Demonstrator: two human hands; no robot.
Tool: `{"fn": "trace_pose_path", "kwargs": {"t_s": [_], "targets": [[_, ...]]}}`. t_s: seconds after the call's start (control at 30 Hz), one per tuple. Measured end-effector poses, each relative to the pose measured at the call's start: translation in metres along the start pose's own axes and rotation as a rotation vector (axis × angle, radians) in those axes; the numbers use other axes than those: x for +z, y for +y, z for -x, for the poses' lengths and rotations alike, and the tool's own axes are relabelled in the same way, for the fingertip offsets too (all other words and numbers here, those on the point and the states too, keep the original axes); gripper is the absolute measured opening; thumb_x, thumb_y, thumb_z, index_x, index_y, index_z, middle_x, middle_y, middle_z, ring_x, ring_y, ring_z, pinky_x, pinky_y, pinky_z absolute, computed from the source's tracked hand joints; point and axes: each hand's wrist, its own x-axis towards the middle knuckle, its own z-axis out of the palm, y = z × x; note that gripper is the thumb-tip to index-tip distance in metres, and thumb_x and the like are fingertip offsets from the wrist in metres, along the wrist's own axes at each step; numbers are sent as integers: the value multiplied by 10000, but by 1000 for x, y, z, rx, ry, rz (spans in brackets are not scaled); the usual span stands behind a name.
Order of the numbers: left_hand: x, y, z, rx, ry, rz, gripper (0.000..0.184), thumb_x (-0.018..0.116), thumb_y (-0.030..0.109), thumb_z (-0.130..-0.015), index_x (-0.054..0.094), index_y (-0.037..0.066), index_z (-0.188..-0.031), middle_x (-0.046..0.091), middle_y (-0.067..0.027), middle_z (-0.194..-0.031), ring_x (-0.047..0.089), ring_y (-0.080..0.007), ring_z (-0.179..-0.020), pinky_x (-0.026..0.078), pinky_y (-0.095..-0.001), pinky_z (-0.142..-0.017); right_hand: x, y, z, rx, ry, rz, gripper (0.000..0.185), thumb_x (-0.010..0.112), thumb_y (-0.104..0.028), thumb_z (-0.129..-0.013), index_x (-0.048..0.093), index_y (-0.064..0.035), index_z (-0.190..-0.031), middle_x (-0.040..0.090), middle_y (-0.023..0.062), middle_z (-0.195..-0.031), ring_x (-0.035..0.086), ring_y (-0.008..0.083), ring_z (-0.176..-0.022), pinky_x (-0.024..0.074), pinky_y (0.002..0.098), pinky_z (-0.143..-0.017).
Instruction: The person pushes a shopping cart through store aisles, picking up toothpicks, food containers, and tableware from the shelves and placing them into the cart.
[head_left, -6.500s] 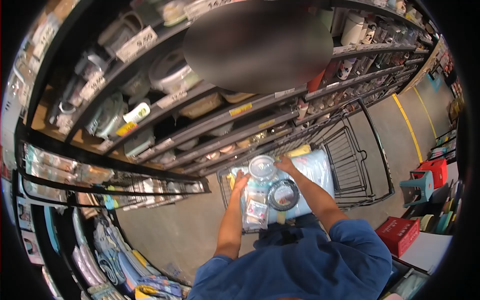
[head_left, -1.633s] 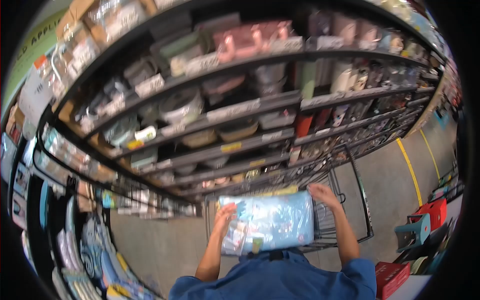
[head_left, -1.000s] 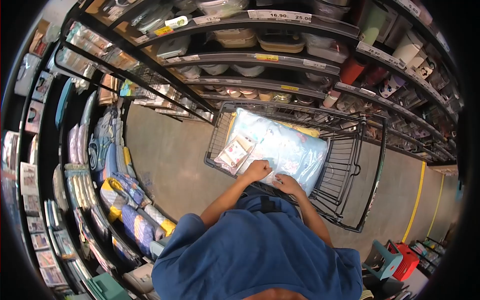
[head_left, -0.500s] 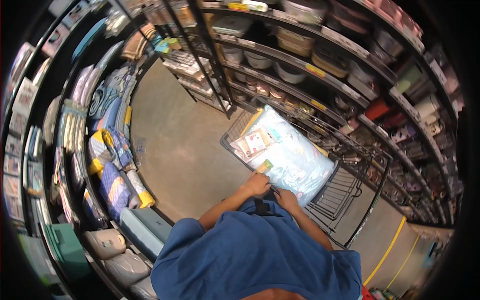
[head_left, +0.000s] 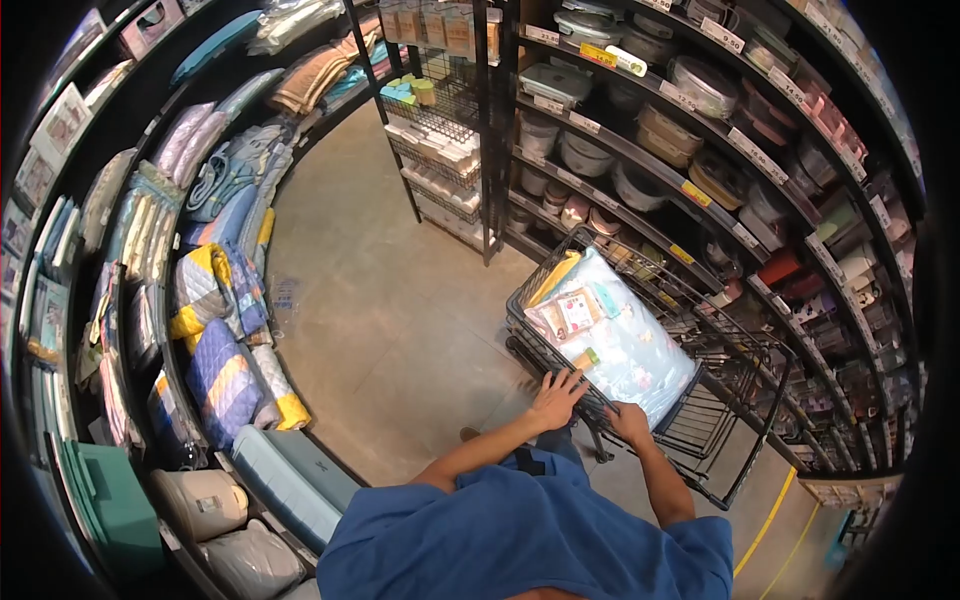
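Note:
A black wire shopping cart stands in front of me, turned at an angle. In it lies a large light blue plastic-wrapped bedding pack, with a small packet bearing a white label on its far left part. A small green-capped item is at the pack's near edge. My left hand is at the cart's near side with its fingers spread, close to that item, holding nothing. My right hand is closed on the cart's near rim.
Shelves of food containers run along the right beyond the cart. A wire rack stands at the aisle's far end. Folded quilts, a grey-blue box and a green bin fill the left shelves. Grey floor lies between.
The view has swung left, and the cart sits further right in it. The round lidded container and dark ring-shaped item seen earlier no longer show. My left hand has opened from a closed shape.

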Motion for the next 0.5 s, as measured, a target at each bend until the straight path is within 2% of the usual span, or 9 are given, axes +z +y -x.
{"fn": "trace_pose_path", "kwargs": {"t_s": [0.03,0.13,0.2,0.23,0.27,0.33,0.4,0.47,0.5], "targets": [[-2,-6,7,-36,1,14,664,625,131,-781,375,120,-1396,288,-149,-1453,244,-349,-1341,238,-575,-1057,4,-1,-1,34,-7,16,335,529,-417,-875,700,-150,-985,668,181,-829,641,369,-827,502,451,-741],[-2,-23,30,-97,-48,14,669,613,141,-788,362,120,-1407,312,-167,-1446,265,-366,-1330,277,-534,-1056,13,-7,-3,50,9,32,351,537,-437,-862,702,-154,-990,671,176,-843,642,366,-834,504,446,-752],[-1,-43,42,-283,-312,218,653,610,176,-804,355,104,-1401,353,-175,-1424,303,-369,-1314,338,-496,-1025,10,-20,-2,30,16,-3,341,564,-407,-859,700,-121,-984,658,206,-819,634,388,-801,502,438,-723],[7,-59,50,-287,-359,242,611,610,230,-816,395,80,-1367,480,-213,-1317,435,-382,-1226,411,-453,-967,11,-24,-3,25,15,-12,342,561,-408,-861,701,-121,-982,656,208,-819,632,389,-799,501,439,-723],[20,-75,61,-283,-371,224,611,610,230,-816,395,80,-1367,480,-213,-1317,435,-382,-1226,411,-453,-967,13,-29,-3,23,14,-21,343,557,-409,-862,701,-121,-979,654,210,-819,630,391,-798,500,439,-723],[49,-108,85,-410,-463,426,551,622,246,-815,468,55,-1309,574,-218,-1197,535,-378,-1114,438,-428,-940,14,-39,-5,16,18,-25,344,553,-410,-864,701,-122,-978,653,211,-817,627,392,-796,498,439,-722],[86,-152,117,-410,-491,387,503,624,282,-795,551,38,-1229,603,-230,-1135,572,-378,-1058,450,-427,-927,18,-43,-8,8,19,-20,345,549,-412,-866,701,-122,-977,652,212,-816,625,393,-794,497,439,-722],[111,-201,141,-502,-586,392,501,597,347,-766,615,23,-1148,608,-238,-1140,573,-381,-1077,454,-434,-920,23,-47,-17,14,-35,33,341,546,-412,-866,703,-132,-981,655,206,-818,623,394,-797,497,434,-725],[98,-209,158,-574,-515,366,493,597,349,-762,630,12,-1121,616,-237,-1124,581,-385,-1060,458,-431,-913,21,-55,-17,35,-62,43,349,512,-423,-872,705,-165,-1007,666,179,-811,639,362,-798,496,431,-732]]}}
